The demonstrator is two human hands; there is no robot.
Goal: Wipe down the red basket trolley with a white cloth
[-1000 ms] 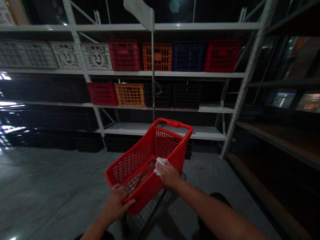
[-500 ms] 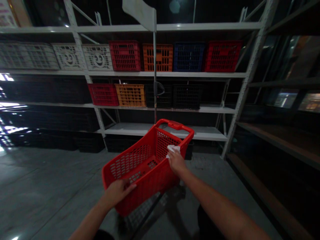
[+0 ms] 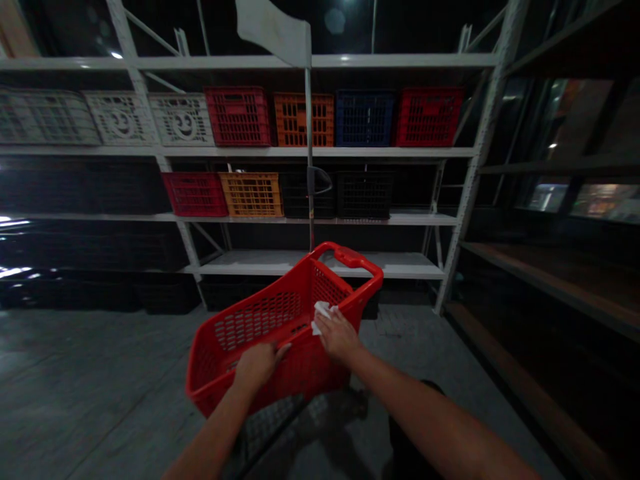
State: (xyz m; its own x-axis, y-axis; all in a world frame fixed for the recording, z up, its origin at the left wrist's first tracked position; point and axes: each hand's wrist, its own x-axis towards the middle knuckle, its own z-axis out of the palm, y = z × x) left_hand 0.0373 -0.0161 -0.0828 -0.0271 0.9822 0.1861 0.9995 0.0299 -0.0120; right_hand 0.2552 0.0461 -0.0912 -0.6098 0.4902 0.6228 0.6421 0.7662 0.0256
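Observation:
A red plastic shopping basket (image 3: 250,327) with a mesh wall and a red handle sits tilted in front of me, on top of a dark cart frame. My left hand (image 3: 259,363) grips the basket's near rim, fingers curled over the edge. My right hand (image 3: 336,333) presses a small white cloth (image 3: 320,313) against the basket's right rim near the handle. A thin pole with a white flag (image 3: 275,30) rises behind the basket.
White metal shelving (image 3: 310,152) fills the back wall, carrying red, orange, blue, white and black crates (image 3: 303,120). A wooden shelf unit (image 3: 545,267) runs along the right. Grey concrete floor (image 3: 90,387) lies to the left.
My left hand has slid from the basket's near-left corner to the near rim further right. My right hand with the cloth moved along the right rim, forward then back a little.

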